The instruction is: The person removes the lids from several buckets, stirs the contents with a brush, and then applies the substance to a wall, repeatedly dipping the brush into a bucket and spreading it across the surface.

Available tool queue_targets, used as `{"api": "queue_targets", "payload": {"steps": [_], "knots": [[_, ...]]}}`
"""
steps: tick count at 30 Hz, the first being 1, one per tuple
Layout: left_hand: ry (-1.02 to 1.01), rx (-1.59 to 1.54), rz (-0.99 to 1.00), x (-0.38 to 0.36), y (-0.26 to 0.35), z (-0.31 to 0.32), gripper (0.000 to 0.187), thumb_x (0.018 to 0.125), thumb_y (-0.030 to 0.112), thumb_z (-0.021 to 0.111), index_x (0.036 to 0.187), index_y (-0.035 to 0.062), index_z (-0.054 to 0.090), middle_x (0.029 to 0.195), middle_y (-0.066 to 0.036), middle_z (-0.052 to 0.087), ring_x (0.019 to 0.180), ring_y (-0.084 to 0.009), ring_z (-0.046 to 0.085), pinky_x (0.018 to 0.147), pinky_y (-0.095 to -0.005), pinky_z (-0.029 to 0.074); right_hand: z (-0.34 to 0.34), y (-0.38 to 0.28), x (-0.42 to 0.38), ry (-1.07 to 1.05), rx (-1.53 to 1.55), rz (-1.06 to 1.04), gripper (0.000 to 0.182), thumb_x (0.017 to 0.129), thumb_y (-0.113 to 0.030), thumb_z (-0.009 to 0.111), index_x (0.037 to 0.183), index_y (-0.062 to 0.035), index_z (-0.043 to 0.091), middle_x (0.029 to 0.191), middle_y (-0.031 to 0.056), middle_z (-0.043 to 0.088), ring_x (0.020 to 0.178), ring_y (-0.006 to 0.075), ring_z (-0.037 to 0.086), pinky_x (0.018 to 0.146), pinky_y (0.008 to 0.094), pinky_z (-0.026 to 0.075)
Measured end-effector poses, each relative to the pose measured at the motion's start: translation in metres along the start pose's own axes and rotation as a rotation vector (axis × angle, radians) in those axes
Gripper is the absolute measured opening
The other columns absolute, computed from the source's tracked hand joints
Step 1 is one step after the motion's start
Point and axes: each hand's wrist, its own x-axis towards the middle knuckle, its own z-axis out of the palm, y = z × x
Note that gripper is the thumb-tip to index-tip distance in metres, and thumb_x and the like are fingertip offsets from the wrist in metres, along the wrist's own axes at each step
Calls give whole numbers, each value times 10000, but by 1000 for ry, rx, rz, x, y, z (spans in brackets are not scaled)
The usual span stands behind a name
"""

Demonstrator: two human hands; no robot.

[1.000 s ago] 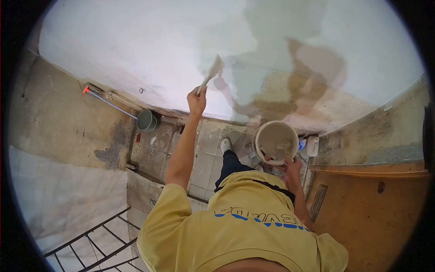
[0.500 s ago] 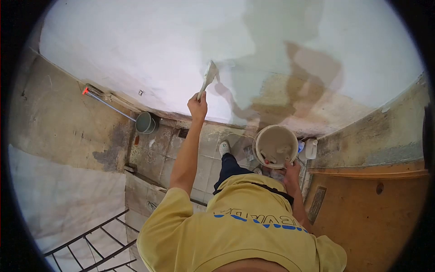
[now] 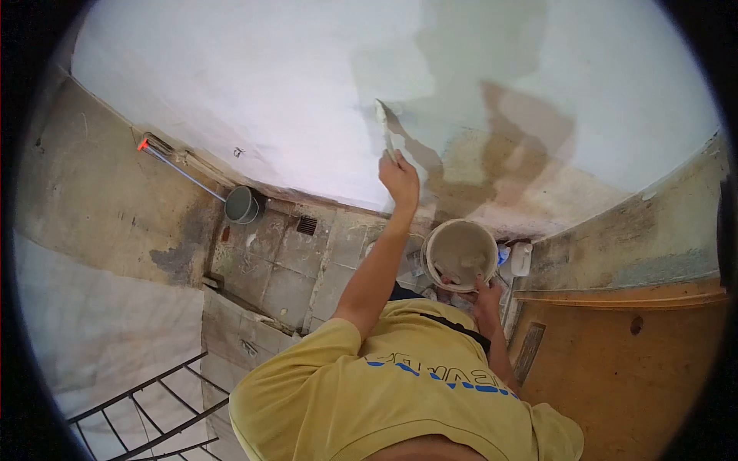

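Note:
My left hand [image 3: 400, 177] is wrapped round the handle of a putty knife [image 3: 382, 119]. Its blade end is at the pale wall [image 3: 292, 100], its shadow falling just to the right; whether the blade touches cannot be made out. My right hand [image 3: 487, 292] grips the near rim of a round, light-coloured bucket [image 3: 493, 242]. Inside the bucket lies thick grey-beige plaster [image 3: 461, 250], smeared up the sides.
At the wall's foot on the left stands a dark bucket [image 3: 241, 206], beside a long stick with an orange end [image 3: 177, 167]. A white jug [image 3: 521, 260] is right of my bucket. An orange-brown wooden door [image 3: 615, 369] lies right, a black metal rack [image 3: 146, 407] lower left.
My left hand has moved right along the wall with the putty knife, which is now turned more edge-on. The held bucket has shifted slightly left and down in view.

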Motion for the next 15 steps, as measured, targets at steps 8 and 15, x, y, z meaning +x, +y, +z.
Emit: {"api": "queue_targets", "payload": {"steps": [8,15], "knots": [[-109,-106,149,-44,28,-3,202,934,116,532,820,-50,548,691,-228,519,616,-412,475,581,-460,384,-11,10,-2,36,-48,60,412,951,-98,504,1343,-5,417,1171,176,591,827,296,691,612,381,631],[-604,-267,84,23,-28,-42,246,937,220,617,1017,-7,669,595,-57,530,573,-111,442,533,-303,406,-7,9,-6,63,24,32,458,916,-50,516,1360,-8,407,1223,173,573,845,301,691,626,390,636]]}}
